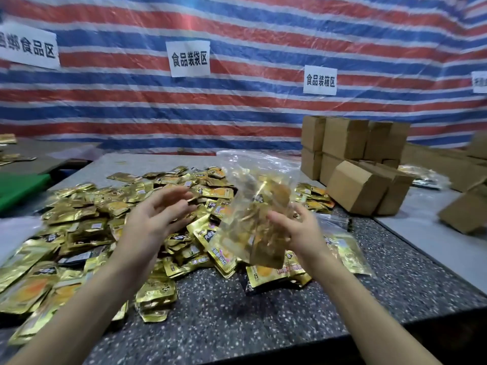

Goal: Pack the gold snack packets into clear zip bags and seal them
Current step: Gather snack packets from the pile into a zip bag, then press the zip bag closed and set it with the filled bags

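A big heap of gold snack packets (87, 233) covers the left and middle of the speckled table (224, 312). My right hand (297, 230) grips a clear zip bag (255, 214) filled with gold packets, held upright above the heap, its open top pointing up and away. My left hand (155, 214) hovers to the left of the bag with fingers spread and relaxed, holding nothing. Both hands and the bag are motion-blurred.
Brown cardboard boxes (353, 159) are stacked at the back right, with more at the far right edge (463, 212). A packed clear bag (424, 177) lies behind them. A striped tarp with paper signs (189, 57) forms the back wall. A green surface (18, 188) sits at the left.
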`<state>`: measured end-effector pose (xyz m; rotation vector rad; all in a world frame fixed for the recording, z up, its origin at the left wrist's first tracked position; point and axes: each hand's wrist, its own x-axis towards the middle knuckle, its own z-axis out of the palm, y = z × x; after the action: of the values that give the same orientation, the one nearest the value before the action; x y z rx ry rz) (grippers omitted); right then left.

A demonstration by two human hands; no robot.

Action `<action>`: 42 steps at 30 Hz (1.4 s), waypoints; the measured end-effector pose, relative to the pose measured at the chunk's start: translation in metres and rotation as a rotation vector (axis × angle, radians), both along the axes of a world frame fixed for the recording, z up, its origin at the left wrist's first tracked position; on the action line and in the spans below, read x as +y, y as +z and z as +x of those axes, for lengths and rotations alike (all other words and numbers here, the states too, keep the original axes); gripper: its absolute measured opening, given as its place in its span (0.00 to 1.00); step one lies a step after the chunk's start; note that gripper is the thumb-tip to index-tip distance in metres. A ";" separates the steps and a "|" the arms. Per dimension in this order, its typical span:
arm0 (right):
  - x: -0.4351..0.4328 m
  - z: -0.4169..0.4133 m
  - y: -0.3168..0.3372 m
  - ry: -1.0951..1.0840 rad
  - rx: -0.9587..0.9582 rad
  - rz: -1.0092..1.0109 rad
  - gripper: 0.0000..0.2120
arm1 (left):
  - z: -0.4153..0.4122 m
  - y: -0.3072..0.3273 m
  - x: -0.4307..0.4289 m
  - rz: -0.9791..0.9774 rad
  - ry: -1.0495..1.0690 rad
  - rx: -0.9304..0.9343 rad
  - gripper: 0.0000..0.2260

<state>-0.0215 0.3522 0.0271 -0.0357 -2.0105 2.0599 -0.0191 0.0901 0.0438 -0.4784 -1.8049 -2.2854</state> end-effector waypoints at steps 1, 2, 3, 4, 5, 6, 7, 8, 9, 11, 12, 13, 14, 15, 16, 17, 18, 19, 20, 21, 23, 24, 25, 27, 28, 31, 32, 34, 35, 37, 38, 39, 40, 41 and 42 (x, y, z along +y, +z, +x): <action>0.012 -0.007 0.004 -0.092 -0.033 -0.029 0.27 | 0.000 -0.006 0.002 -0.040 -0.008 -0.007 0.14; 0.026 -0.014 0.007 -0.186 -0.070 -0.053 0.26 | 0.000 -0.011 0.004 -0.077 -0.019 -0.015 0.12; 0.039 -0.022 0.010 -0.271 -0.099 -0.054 0.25 | 0.001 -0.015 0.005 -0.113 -0.033 -0.021 0.11; 0.053 -0.031 0.011 -0.343 -0.123 -0.023 0.25 | 0.001 -0.020 0.005 -0.151 -0.046 -0.025 0.10; 0.066 -0.039 0.012 -0.407 -0.152 0.029 0.25 | 0.002 -0.024 0.004 -0.190 -0.057 -0.027 0.09; 0.079 -0.048 0.010 -0.470 -0.181 0.087 0.25 | 0.003 -0.027 0.002 -0.229 -0.064 -0.026 0.09; 0.092 -0.056 0.008 -0.525 -0.205 0.143 0.24 | 0.005 -0.030 -0.001 -0.269 -0.069 -0.024 0.09; 0.104 -0.063 0.005 -0.567 -0.218 0.194 0.22 | 0.006 -0.033 -0.004 -0.307 -0.072 -0.020 0.09; 0.114 -0.069 0.001 -0.604 -0.237 0.245 0.20 | 0.007 -0.035 -0.009 -0.337 -0.072 -0.019 0.09; 0.129 -0.076 -0.008 -0.642 -0.352 0.413 0.21 | 0.008 -0.037 -0.017 -0.360 -0.057 -0.027 0.08; 0.133 -0.077 -0.014 -0.626 -0.452 0.545 0.22 | 0.009 -0.038 -0.022 -0.369 -0.043 -0.034 0.08; 0.134 -0.077 -0.020 -0.602 -0.558 0.685 0.23 | 0.009 -0.038 -0.025 -0.378 -0.027 -0.041 0.07; 0.131 -0.076 -0.027 -0.581 -0.644 0.808 0.24 | 0.010 -0.039 -0.029 -0.383 -0.012 -0.046 0.07; 0.124 -0.073 -0.032 -0.564 -0.700 0.901 0.26 | 0.011 -0.038 -0.031 -0.384 -0.002 -0.048 0.07; 0.115 -0.071 -0.037 -0.557 -0.707 0.970 0.30 | 0.012 -0.038 -0.033 -0.382 0.008 -0.050 0.07; 0.102 -0.068 -0.039 -0.557 -0.662 1.032 0.33 | 0.014 -0.037 -0.034 -0.382 0.021 -0.049 0.07; 0.086 -0.066 -0.041 -0.553 -0.562 1.072 0.35 | 0.014 -0.038 -0.035 -0.383 0.036 -0.047 0.07; 0.067 -0.064 -0.043 -0.533 -0.427 1.084 0.34 | 0.014 -0.038 -0.036 -0.382 0.053 -0.045 0.07; 0.046 -0.062 -0.044 -0.492 -0.285 1.076 0.32 | 0.014 -0.040 -0.037 -0.380 0.076 -0.045 0.07; 0.024 -0.058 -0.044 -0.423 -0.152 1.050 0.29 | 0.014 -0.041 -0.038 -0.377 0.101 -0.045 0.07; -0.019 -0.050 -0.044 -0.239 0.059 0.960 0.23 | 0.014 -0.044 -0.041 -0.377 0.144 -0.037 0.06; -0.038 -0.046 -0.044 -0.149 0.131 0.919 0.19 | 0.013 -0.046 -0.045 -0.385 0.165 -0.028 0.06; -0.055 -0.042 -0.043 -0.073 0.186 0.885 0.17 | 0.013 -0.048 -0.050 -0.398 0.186 -0.016 0.07; -0.085 -0.036 -0.042 0.032 0.257 0.834 0.12 | 0.010 -0.052 -0.066 -0.436 0.241 0.004 0.07; -0.096 -0.034 -0.043 0.064 0.279 0.815 0.10 | 0.008 -0.054 -0.078 -0.466 0.289 0.011 0.06; -0.119 -0.028 -0.048 0.114 0.305 0.746 0.07 | -0.001 -0.059 -0.125 -0.597 0.515 0.008 0.05; -0.123 -0.027 -0.052 0.119 0.301 0.732 0.07 | -0.005 -0.062 -0.145 -0.666 0.599 -0.014 0.05; -0.127 -0.025 -0.060 0.119 0.299 0.725 0.07 | -0.009 -0.069 -0.185 -0.833 0.769 -0.115 0.05; -0.128 -0.024 -0.065 0.121 0.294 0.727 0.08 | -0.009 -0.074 -0.206 -0.931 0.855 -0.190 0.05; -0.130 -0.021 -0.074 0.132 0.275 0.736 0.10 | -0.007 -0.087 -0.242 -1.149 1.008 -0.378 0.11; -0.131 -0.021 -0.077 0.143 0.267 0.738 0.11 | -0.004 -0.093 -0.256 -1.239 1.036 -0.499 0.15; -0.131 -0.020 -0.080 0.158 0.258 0.736 0.12 | -0.001 -0.099 -0.266 -1.310 1.036 -0.612 0.18; -0.132 -0.019 -0.082 0.173 0.250 0.734 0.12 | 0.003 -0.103 -0.272 -1.366 1.025 -0.683 0.17; -0.133 -0.019 -0.083 0.186 0.241 0.733 0.13 | 0.006 -0.106 -0.276 -1.402 1.019 -0.707 0.15; -0.134 -0.018 -0.084 0.194 0.234 0.734 0.13 | 0.009 -0.107 -0.277 -1.418 1.036 -0.690 0.12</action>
<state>-0.0396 0.2187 -0.0570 0.5255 -2.5415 1.2163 -0.0105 -0.1871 -0.0635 1.0114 -2.7067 -0.2561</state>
